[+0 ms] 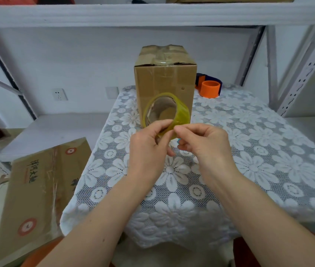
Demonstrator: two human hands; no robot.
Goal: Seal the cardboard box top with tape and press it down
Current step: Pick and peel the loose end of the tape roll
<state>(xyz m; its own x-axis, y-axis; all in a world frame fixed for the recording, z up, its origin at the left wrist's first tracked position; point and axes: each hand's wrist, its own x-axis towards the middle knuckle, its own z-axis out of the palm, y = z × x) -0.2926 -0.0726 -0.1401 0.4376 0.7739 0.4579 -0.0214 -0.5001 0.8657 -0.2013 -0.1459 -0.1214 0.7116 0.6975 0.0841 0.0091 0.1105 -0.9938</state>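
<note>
White metal shelving (305,60) frames the scene behind and at right. Lace-covered surface (249,151) ends in a near edge just ahead of the forearms; its left edge drops off beside a flat printed carton (37,189) lying lower. Bare lace lies open right and left of the hands. Cardboard box (165,83) stands upright toward the far end, long axis vertical, top flaps closed with clear tape along the seam. Orange tape dispenser (209,89) sits just right of it, behind. Tape roll (164,112) is held in front of the box, its open core facing the camera. Left hand (149,143) grips the roll's lower rim; right hand (202,139) fingers pinch at the roll's edge.
</note>
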